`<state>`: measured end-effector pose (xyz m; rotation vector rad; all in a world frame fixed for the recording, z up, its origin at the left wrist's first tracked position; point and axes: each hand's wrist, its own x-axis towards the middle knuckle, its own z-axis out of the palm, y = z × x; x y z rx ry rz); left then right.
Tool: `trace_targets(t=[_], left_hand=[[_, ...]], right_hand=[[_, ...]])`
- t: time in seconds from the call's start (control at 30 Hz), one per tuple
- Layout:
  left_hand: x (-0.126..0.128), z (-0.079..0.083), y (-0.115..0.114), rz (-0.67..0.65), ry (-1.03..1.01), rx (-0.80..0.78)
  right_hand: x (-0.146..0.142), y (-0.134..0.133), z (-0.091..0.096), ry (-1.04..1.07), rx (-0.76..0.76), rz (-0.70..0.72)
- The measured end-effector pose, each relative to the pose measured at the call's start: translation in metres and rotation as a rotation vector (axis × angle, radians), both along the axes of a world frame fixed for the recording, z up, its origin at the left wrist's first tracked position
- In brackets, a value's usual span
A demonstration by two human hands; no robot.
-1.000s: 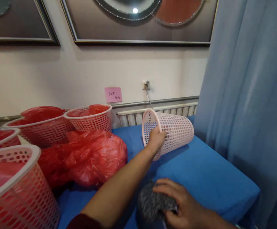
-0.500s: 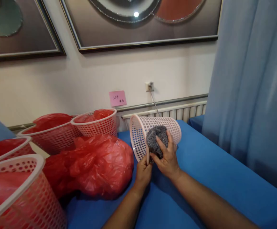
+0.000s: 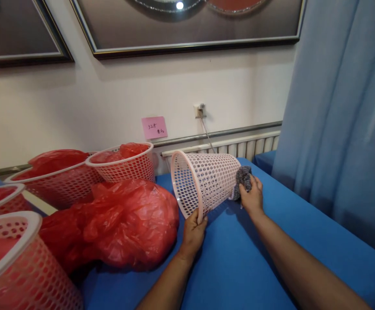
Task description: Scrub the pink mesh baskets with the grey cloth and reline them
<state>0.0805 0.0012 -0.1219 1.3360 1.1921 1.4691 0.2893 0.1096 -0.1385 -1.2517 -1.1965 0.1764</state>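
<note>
A pale pink perforated plastic basket (image 3: 218,174) lies on its side on the blue bed cover (image 3: 226,267), its mouth facing left. My left hand (image 3: 193,232) is closed on the lower part of the basket's rim. In my right hand (image 3: 252,196) is a bunched dark grey cloth (image 3: 243,178), pressed at the basket's base on the right. The cloth hides part of that base. Just left of the basket rests a red plastic bag (image 3: 135,224), full and crumpled.
Several pink baskets lined with red bags stand at the left, one (image 3: 22,267) close by and another (image 3: 123,163) near the wall. A radiator (image 3: 248,146) and a wall socket (image 3: 200,111) are behind the bed. A blue curtain (image 3: 332,107) hangs at the right.
My right hand has slid the grey cloth rightward along the basket, from near the rim to the base. My left hand still holds the rim. The view has shifted slightly.
</note>
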Motion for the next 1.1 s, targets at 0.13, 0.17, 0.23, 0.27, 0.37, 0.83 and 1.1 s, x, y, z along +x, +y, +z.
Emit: trace_targets(t=[0.13, 0.17, 0.23, 0.27, 0.37, 0.83, 1.1], left_hand=[[-0.002, -0.005, 0.002, -0.019, 0.041, 0.022], [-0.003, -0.005, 0.001, -0.031, 0.051, 0.023], [-0.004, -0.005, 0.001, -0.042, 0.063, 0.023], [-0.004, -0.005, 0.001, -0.036, 0.067, 0.025], [-0.006, -0.007, 0.002, -0.007, 0.106, 0.037], [-0.011, 0.016, 0.024, 0.037, 0.291, 0.180], [-0.028, -0.007, 0.032, 0.089, 0.097, 0.055]], right_hand=[[-0.031, -0.054, 0.021, -0.341, 0.364, 0.290], [-0.038, -0.067, 0.026, -0.416, 0.432, 0.372], [-0.045, -0.079, 0.030, -0.494, 0.498, 0.458], [-0.044, -0.077, 0.029, -0.487, 0.493, 0.451], [-0.023, -0.040, 0.014, -0.294, 0.321, 0.264], [-0.049, -0.079, 0.027, -0.572, 0.537, 0.517], [-0.036, -0.013, -0.002, -0.074, 0.113, 0.163]])
